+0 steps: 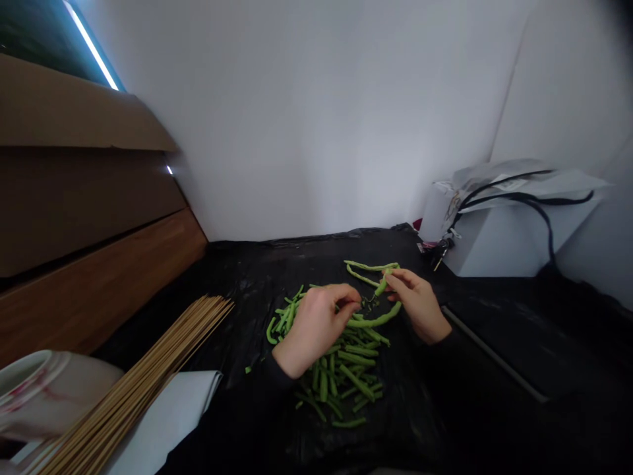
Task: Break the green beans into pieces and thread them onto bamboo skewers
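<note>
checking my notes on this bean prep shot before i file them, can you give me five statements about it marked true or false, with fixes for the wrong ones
1. The right hand holds a green bean in its fingers. True.
2. The bundle of thin sticks lies to the right of the pile of cut beans. False: it lies to the left.
3. The pile of cut beans rests on a black sheet. True.
4. The left hand is spread flat on the table. False: it is raised over the pile, thumb and finger pinched together.
5. Nothing lies on top of the white box. False: dark cables run across its top.
</note>
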A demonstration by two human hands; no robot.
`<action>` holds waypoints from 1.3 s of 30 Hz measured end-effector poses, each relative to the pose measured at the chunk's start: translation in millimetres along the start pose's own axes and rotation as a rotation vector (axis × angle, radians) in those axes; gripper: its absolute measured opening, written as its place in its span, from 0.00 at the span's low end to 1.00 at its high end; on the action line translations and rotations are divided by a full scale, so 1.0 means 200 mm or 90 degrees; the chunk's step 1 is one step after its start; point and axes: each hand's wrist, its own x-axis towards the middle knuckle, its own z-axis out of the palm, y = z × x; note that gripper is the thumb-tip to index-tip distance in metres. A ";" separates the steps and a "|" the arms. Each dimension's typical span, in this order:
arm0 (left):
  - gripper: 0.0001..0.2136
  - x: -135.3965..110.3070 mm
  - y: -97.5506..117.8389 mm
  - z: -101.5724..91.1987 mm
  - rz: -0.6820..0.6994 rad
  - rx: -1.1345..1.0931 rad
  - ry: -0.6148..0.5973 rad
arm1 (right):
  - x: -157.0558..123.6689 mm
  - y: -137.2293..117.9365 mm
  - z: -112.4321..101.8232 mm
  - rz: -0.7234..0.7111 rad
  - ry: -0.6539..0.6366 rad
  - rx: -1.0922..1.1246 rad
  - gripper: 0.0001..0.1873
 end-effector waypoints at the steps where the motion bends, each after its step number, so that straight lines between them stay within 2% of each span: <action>1: 0.02 0.04 0.00 0.01 -0.010 0.018 -0.006 | 0.00 0.00 0.00 -0.001 0.004 0.004 0.22; 3: 0.05 0.12 -0.01 0.04 -0.029 0.080 0.009 | 0.00 -0.01 0.00 -0.003 0.011 0.011 0.22; 6: 0.06 0.21 -0.04 0.09 -0.026 0.172 -0.022 | 0.00 -0.01 0.00 -0.007 0.019 0.019 0.22; 8: 0.05 0.25 -0.05 0.12 -0.016 0.199 -0.051 | 0.00 -0.01 0.00 -0.007 0.023 0.023 0.22; 10: 0.08 0.26 -0.06 0.13 -0.011 0.213 -0.063 | 0.00 -0.02 0.00 -0.007 0.026 0.027 0.22; 15: 0.12 0.23 -0.10 0.08 -0.072 0.254 -0.041 | -0.01 -0.03 0.01 -0.011 0.026 0.029 0.24; 17: 0.13 0.20 -0.11 0.06 -0.092 0.228 -0.035 | -0.01 -0.03 0.01 -0.037 0.036 0.006 0.23; 19: 0.10 0.18 -0.11 0.05 -0.081 0.160 -0.031 | -0.02 -0.04 0.02 -0.078 0.033 -0.024 0.22; 23: 0.09 0.14 -0.08 0.07 -0.037 0.067 -0.045 | -0.05 -0.04 0.03 -0.149 -0.032 -0.089 0.19; 27: 0.07 0.12 -0.06 0.08 -0.029 0.083 -0.026 | -0.06 -0.03 0.03 -0.213 0.009 -0.211 0.15; 29: 0.08 0.12 -0.06 0.08 -0.037 0.078 -0.027 | -0.06 -0.03 0.03 -0.173 -0.024 -0.139 0.16; 32: 0.10 0.11 -0.04 0.07 -0.033 0.058 -0.040 | -0.07 -0.05 0.05 -0.096 -0.126 0.003 0.19; 34: 0.09 0.10 -0.03 0.05 -0.023 0.054 -0.046 | -0.07 -0.06 0.05 -0.078 -0.175 0.043 0.19; 37: 0.08 0.08 -0.05 -0.03 -0.026 0.052 -0.031 | -0.08 -0.09 0.04 -0.083 -0.196 0.013 0.18; 39: 0.09 0.05 -0.11 -0.12 -0.065 0.068 0.028 | -0.07 -0.10 0.01 -0.116 -0.222 -0.093 0.18</action>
